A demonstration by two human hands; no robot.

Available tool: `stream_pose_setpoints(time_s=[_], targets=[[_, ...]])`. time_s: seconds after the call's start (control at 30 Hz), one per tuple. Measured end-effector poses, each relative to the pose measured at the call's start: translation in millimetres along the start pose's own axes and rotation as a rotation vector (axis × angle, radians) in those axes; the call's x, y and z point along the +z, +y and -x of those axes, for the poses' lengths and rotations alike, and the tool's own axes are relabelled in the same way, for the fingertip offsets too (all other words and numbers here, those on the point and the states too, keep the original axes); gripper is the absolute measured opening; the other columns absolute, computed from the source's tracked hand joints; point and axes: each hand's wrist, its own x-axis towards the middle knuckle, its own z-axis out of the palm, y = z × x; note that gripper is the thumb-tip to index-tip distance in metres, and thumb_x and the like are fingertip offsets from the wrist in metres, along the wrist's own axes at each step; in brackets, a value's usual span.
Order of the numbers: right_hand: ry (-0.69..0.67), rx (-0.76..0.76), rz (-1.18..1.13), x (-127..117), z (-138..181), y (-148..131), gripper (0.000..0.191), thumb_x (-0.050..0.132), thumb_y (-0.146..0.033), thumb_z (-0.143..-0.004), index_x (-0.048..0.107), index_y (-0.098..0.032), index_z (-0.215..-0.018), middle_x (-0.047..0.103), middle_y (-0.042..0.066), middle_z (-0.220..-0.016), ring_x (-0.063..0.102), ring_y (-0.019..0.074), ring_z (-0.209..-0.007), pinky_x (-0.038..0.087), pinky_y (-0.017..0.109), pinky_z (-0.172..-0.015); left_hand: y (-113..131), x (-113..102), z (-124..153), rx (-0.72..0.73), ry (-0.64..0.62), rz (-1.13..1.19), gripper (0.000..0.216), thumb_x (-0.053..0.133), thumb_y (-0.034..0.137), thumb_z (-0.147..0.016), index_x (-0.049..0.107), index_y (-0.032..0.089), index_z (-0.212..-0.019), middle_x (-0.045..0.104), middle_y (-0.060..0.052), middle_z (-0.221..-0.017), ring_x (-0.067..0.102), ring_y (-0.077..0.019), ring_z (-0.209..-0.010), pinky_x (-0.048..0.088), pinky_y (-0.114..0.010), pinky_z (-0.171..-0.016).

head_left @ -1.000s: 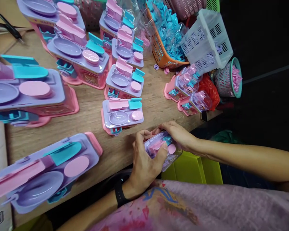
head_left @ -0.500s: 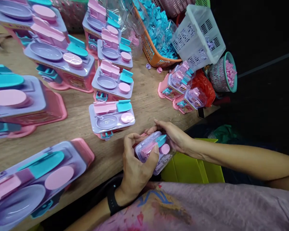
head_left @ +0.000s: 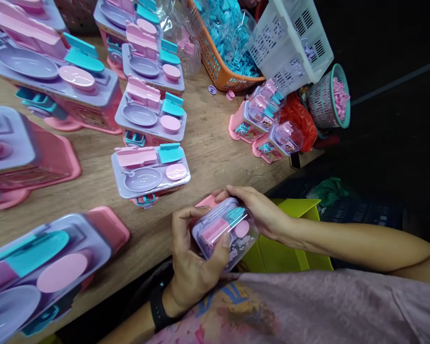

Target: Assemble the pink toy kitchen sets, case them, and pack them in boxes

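Observation:
Both hands hold a small toy kitchen (head_left: 220, 229) over the table's front edge. It has a lilac top with pink and turquoise parts, and a clear plastic cover with white marks lies over them. My left hand (head_left: 197, 253), with a black watch at the wrist, wraps round the near left side, its thumb pressed on the cover. On the far right side, my right hand (head_left: 260, 210) curls round the toy and cover. Part of the pink base shows behind; the right fingertips are partly hidden. The nearest uncovered toy kitchen (head_left: 150, 172) stands left of the hands.
Several more toy kitchens (head_left: 82, 91) fill the left of the wooden table (head_left: 208, 138). Two covered ones (head_left: 277, 141) stand right. Behind are an orange basket (head_left: 218, 67) of turquoise parts, a white crate (head_left: 290, 48) and a round basket (head_left: 329, 95). A yellow-green bin (head_left: 297, 239) is below.
The view has shifted, so the table's things appear further left. The held toy kitchen has tilted slightly, and its clear cover shows more plainly over the parts. Both hands keep their hold.

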Motion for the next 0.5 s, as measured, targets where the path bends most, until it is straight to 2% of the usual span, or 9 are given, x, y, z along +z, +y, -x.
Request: stream_pose_setpoints(time_s=[0.1,0.17,0.33,0.5], targets=[[-0.021,-0.082,0.057,-2,7,3,0.032,0.064,-0.041,-0.090,0.080,-0.017,-0.079,0.075,0.007,-0.106,0.065,0.0181,-0.083,0.047,0.028,-0.076,-2,-1,4,0.071,-0.009,-0.028,0.044,0.075,0.029,-0.084,0.050,0.024,-0.120,0.060,-0.006,-0.112,0.063,-0.0225,-0.105,0.053,-0.037,-0.092],[-0.036,-0.136,0.097,-3,12,6,0.032,0.063,-0.043,-0.091,0.081,-0.018,-0.082,0.074,0.007,-0.116,0.066,0.0204,-0.093,0.047,0.029,-0.081,-4,-2,6,0.148,-0.017,-0.035,0.045,0.075,0.028,-0.083,0.049,0.023,-0.118,0.059,-0.007,-0.111,0.062,-0.0238,-0.105,0.052,-0.040,-0.094],[-0.034,-0.307,0.164,-6,22,13,0.033,0.059,-0.043,-0.098,0.082,-0.022,-0.089,0.072,0.006,-0.127,0.060,0.0251,-0.127,0.040,0.035,-0.107,-5,-4,9,0.388,-0.037,-0.130,0.046,0.076,0.029,-0.078,0.051,0.021,-0.115,0.059,-0.009,-0.110,0.060,-0.0270,-0.104,0.051,-0.046,-0.093],[-0.031,-0.411,0.190,-11,29,21,0.030,0.058,-0.041,-0.099,0.083,-0.024,-0.095,0.071,0.005,-0.131,0.057,0.0252,-0.133,0.033,0.038,-0.117,-2,-3,12,0.564,-0.074,-0.313,0.040,0.073,0.032,-0.079,0.059,0.020,-0.114,0.061,-0.009,-0.108,0.062,-0.0283,-0.103,0.053,-0.048,-0.092]])
